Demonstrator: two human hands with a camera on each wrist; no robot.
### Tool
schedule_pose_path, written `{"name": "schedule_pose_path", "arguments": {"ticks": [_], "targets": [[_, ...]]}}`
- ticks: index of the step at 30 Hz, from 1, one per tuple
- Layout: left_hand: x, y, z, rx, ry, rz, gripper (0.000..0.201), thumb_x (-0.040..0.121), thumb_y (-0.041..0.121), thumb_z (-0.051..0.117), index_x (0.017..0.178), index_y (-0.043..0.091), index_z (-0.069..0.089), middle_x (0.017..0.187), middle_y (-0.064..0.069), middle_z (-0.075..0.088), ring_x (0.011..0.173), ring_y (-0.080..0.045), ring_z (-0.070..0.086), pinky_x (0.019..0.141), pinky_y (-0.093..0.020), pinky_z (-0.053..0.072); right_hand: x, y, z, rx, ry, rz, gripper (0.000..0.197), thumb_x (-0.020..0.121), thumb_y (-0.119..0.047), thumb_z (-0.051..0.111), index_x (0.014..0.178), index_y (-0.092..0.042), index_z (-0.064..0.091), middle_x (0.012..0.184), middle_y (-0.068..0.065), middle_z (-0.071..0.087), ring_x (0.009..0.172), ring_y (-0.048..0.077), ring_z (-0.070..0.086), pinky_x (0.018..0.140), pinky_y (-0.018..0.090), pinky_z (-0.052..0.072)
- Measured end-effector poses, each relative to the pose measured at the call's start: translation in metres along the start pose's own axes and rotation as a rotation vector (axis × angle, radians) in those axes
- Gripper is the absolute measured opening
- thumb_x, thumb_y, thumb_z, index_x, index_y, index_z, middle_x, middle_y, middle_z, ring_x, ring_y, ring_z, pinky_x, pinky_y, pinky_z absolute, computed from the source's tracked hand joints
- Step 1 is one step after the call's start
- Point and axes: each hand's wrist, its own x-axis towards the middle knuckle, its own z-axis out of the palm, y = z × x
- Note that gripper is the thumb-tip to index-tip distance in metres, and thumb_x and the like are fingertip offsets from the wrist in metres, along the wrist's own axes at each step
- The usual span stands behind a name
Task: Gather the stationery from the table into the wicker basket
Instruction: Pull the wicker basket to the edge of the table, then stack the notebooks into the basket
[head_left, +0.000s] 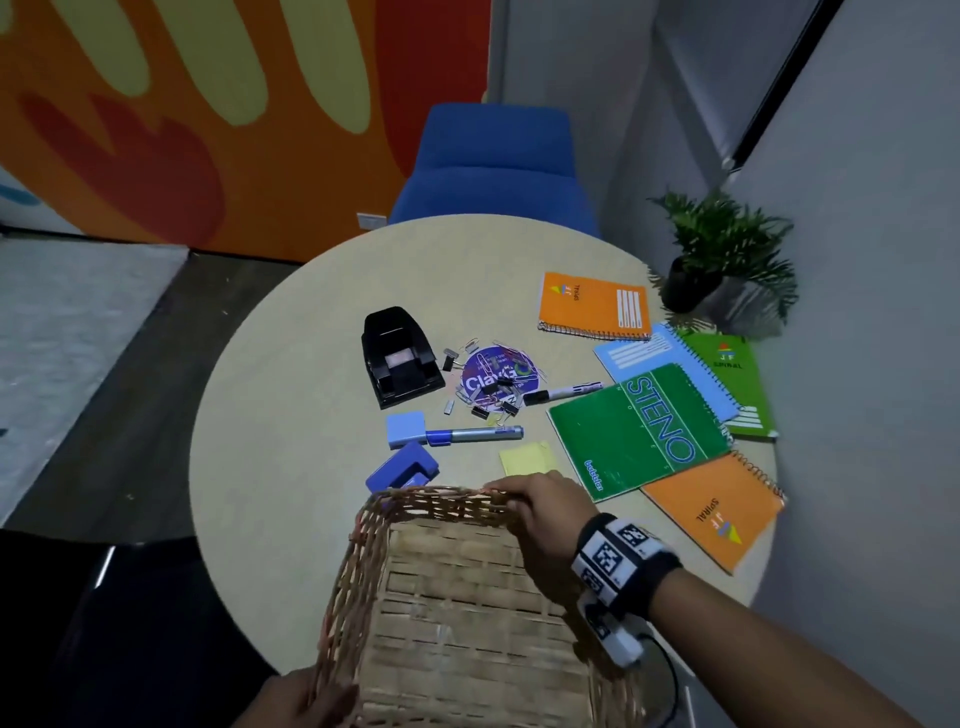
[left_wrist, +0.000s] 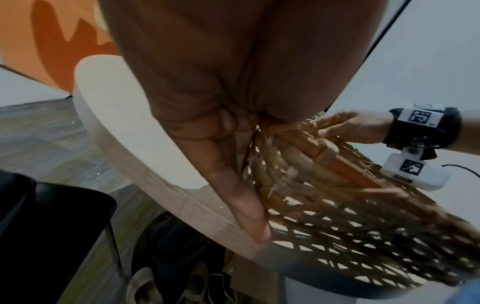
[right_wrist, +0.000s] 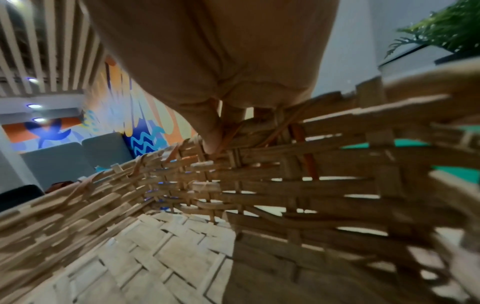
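A: How far along are we looking?

B: Barely starting, I'd say. The basket (head_left: 457, 613) is showing only bare weave inside, and all the stationery is lying out on the table (head_left: 270, 415): the black punch (head_left: 397, 356), the clips (head_left: 488, 389), two markers (head_left: 475, 434), a blue eraser (head_left: 405, 428), the small blue punch (head_left: 400, 467), a yellow note (head_left: 527, 457) and the notebooks (head_left: 636, 431) fanning out to the right.

A: And where is the basket sitting?

B: At the table's near edge, partly overhanging it. I can't tell whether it is resting or being carried.

A: The hands?

B: The right hand (head_left: 545, 512) is reaching over the far rim, fingers curling around it, thumb inside. The left hand (left_wrist: 207, 127) is gripping the near left rim, fingers hooking into the weave, thumb lying straight along the outside.
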Motion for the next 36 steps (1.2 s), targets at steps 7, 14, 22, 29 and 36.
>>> {"name": "schedule_pose_path", "arguments": {"ticks": [7, 14, 22, 29, 36], "targets": [[0.003, 0.005, -0.008, 0.105, 0.005, 0.036, 0.038, 0.045, 0.090, 0.054, 0.066, 0.059, 0.063, 0.078, 0.040, 0.068, 0.094, 0.013, 0.059, 0.074, 0.006, 0.038, 0.000, 0.012, 0.009, 0.228, 0.010, 0.043, 0.036, 0.093, -0.014, 0.048, 0.120, -0.033, 0.064, 0.116, -0.001, 0.071, 0.105, 0.019, 0.063, 0.090, 0.025, 0.047], [0.014, 0.021, -0.052, 0.423, 0.216, 0.083, 0.066, 0.047, 0.089, 0.052, 0.088, 0.041, 0.068, 0.070, 0.017, 0.068, 0.071, 0.001, 0.064, 0.065, -0.018, 0.048, -0.018, 0.068, -0.030, 0.563, 0.342, 0.243, 0.029, 0.091, -0.011, 0.058, 0.119, -0.012, 0.064, 0.110, 0.003, 0.067, 0.099, 0.013, 0.060, 0.083, 0.014, 0.049], [0.084, 0.234, -0.007, 0.477, 0.069, 0.624, 0.021, 0.084, 0.044, 0.062, 0.096, 0.026, 0.063, 0.089, 0.011, 0.067, 0.080, -0.002, 0.063, 0.073, -0.025, 0.055, -0.046, 0.183, -0.059, 0.959, 0.566, 0.893, 0.013, 0.087, -0.008, 0.060, 0.099, -0.014, 0.060, 0.093, 0.018, 0.065, 0.074, 0.024, 0.058, 0.060, 0.025, 0.047], [0.217, 0.331, 0.098, 0.666, -0.107, 0.391, 0.047, 0.093, 0.043, 0.049, 0.128, 0.011, 0.053, 0.131, -0.011, 0.058, 0.126, -0.026, 0.051, 0.097, -0.031, 0.044, -0.022, 0.199, -0.053, 1.451, 0.502, 1.008, 0.033, 0.082, -0.005, 0.062, 0.101, 0.021, 0.056, 0.103, 0.036, 0.063, 0.071, 0.037, 0.066, 0.066, 0.037, 0.056], [0.266, 0.315, 0.126, 0.941, 0.007, 0.367, 0.058, 0.083, 0.055, 0.053, 0.123, 0.013, 0.058, 0.129, -0.014, 0.058, 0.115, -0.031, 0.057, 0.096, -0.038, 0.050, -0.007, 0.196, -0.050, 1.565, 0.510, 0.960, 0.007, 0.089, -0.012, 0.060, 0.091, -0.005, 0.058, 0.084, 0.013, 0.063, 0.066, 0.020, 0.065, 0.057, 0.034, 0.058]]}}
